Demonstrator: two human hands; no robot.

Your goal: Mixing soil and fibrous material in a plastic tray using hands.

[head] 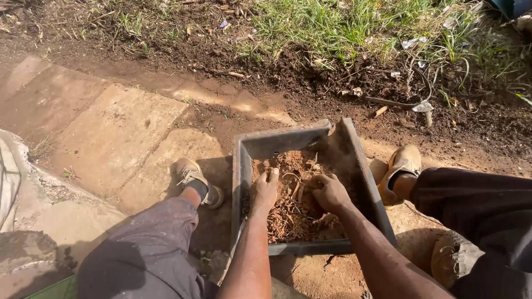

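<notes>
soil (288, 213) in grey tray (361, 166) under both hands' grip, l hand (266, 188) & r hand (328, 191).

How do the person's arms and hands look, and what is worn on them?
Both forearms are bare, with no sleeves showing. The left hand and the right hand wear no gloves, rings or watch that I can see. Reddish soil dust clings to the fingers.
</notes>
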